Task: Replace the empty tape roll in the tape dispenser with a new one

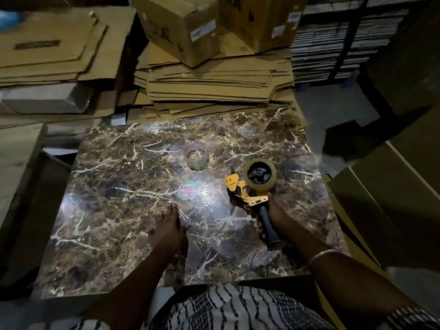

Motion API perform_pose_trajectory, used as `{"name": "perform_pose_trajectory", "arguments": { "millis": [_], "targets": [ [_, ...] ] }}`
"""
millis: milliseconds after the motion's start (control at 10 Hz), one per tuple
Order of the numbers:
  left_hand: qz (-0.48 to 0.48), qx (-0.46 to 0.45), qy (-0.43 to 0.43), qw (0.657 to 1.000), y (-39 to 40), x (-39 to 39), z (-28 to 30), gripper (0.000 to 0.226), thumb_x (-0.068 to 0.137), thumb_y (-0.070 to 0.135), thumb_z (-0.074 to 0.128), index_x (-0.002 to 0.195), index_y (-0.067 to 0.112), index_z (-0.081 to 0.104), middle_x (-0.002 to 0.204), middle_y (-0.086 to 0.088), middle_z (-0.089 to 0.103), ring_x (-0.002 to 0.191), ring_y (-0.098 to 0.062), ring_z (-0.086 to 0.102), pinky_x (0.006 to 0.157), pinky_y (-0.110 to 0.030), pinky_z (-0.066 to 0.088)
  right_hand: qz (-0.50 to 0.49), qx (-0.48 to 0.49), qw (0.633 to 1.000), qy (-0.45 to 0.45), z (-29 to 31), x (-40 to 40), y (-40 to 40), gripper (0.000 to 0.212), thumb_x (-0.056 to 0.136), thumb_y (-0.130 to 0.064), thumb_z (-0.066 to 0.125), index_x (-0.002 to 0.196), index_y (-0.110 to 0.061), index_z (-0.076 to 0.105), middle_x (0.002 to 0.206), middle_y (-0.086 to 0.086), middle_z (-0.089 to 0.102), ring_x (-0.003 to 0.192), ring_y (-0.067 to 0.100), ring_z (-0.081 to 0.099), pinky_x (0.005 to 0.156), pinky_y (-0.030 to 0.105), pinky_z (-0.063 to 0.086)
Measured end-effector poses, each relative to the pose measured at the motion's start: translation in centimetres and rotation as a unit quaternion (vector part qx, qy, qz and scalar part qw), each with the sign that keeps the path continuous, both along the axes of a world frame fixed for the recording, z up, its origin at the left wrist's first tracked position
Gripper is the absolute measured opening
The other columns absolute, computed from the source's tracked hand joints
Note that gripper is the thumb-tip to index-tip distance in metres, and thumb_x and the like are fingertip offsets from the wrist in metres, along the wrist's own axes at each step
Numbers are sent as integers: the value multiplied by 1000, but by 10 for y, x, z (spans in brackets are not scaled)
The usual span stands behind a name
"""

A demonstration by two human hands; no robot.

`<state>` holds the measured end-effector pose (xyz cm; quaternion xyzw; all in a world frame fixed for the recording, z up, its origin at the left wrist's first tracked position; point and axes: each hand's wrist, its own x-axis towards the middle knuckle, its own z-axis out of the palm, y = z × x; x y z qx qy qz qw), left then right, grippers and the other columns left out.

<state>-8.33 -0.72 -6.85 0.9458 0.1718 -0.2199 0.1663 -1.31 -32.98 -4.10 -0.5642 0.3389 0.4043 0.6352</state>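
Observation:
A yellow tape dispenser [247,194] with a black handle lies at the right of the marble table [114,186]. A brownish tape roll [260,175] sits on its black hub. My right hand [269,217] grips the black handle from the right. A clear, nearly bare tape core [195,155] stands on the table behind and left of the dispenser. My left hand [167,231] rests flat on the table near the middle, fingers apart, holding nothing. A strip of clear tape seems to lie on the table between the two hands.
A round red and teal sticker [188,190] lies on the table between the core and my left hand. Stacks of flattened cardboard [214,84] and closed cartons [181,27] crowd the far side. More boxes [392,198] stand close on the right.

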Motion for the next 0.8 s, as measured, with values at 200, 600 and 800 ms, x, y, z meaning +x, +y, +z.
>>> {"name": "perform_pose_trajectory", "arguments": {
  "millis": [200,600,800],
  "targets": [
    [10,-14,15,1000,3,0,7,89,94,63,53,163,25,10,172,1,11,157,-35,14,121,-58,27,-5,-63,996,-55,-15,5,7,77,101,-63,31,67,-1,60,55,15,53,45,31,56,47,32,47],
    [-39,-17,-50,998,21,12,28,45,82,49,57,125,36,57,139,-3,61,121,-37,62,103,-49,47,204,-591,725,-290,30,-16,59,61,69,-22,67,124,-1,50,119,25,54,104,44,56,73,48,52],
    [-33,19,-11,999,39,35,54,32,88,45,56,108,24,70,120,-2,70,118,-28,63,102,-45,44,324,-571,666,-355,47,-5,129,27,80,-19,65,104,-7,66,106,20,65,95,43,62,75,47,52]
  ]
}}
